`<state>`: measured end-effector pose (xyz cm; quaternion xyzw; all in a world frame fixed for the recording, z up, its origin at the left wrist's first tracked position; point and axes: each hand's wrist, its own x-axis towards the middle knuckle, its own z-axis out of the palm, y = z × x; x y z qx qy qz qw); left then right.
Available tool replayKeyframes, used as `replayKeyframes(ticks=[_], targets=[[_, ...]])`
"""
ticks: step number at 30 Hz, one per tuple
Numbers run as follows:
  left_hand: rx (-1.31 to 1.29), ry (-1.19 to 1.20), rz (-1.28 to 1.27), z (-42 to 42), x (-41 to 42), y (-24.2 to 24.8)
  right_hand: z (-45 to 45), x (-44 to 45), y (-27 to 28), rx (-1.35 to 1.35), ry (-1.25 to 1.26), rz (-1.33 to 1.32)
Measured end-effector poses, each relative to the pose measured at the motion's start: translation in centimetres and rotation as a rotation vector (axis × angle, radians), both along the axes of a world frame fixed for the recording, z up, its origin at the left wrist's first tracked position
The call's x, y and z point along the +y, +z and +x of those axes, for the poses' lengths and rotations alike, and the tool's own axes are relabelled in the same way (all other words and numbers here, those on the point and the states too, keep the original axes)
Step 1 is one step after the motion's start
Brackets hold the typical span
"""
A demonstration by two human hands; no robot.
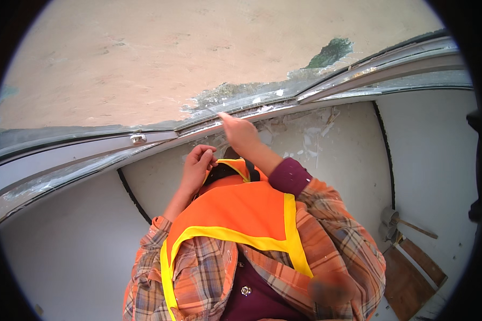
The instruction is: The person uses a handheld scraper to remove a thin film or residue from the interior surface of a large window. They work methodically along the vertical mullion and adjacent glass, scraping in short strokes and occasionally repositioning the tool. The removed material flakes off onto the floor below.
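My right hand [241, 134] reaches to the sliding track [241, 115] of a window or door frame, its fingertips at the frame's outer edge. Something thin and blurred shows beyond the fingertips; whether the hand grips it I cannot tell. My left hand [199, 162] is raised in front of my orange vest [229, 208], thumb near the curled fingers, and whether it holds something small is unclear. White flakes [280, 92] lie along the sill. Beyond the frame spreads a pinkish-tan coated surface [144, 68] with ragged grey edges.
Broken white scraps [311, 142] lie on the floor below the frame. A sliding sash [385, 76] stands at the right, another sash [76, 154] at the left. Brown boards [409, 277] and a round grey container [389, 216] with a stick are at the lower right.
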<state>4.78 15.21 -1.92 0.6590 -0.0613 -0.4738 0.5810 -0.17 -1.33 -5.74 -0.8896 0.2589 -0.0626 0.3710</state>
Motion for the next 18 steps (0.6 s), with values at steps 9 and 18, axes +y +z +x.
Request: replayKeyframes(ticks=[9, 18], targets=[[0.037, 0.014, 0.002, -0.4, -0.2, 0.0, -0.9, 0.2, -0.4, -0.047, -0.009, 0.031], [0.020, 0.031, 0.025, -0.8, 0.6, 0.3, 0.1, 0.7, 0.4, 0.035, 0.019, -0.025]])
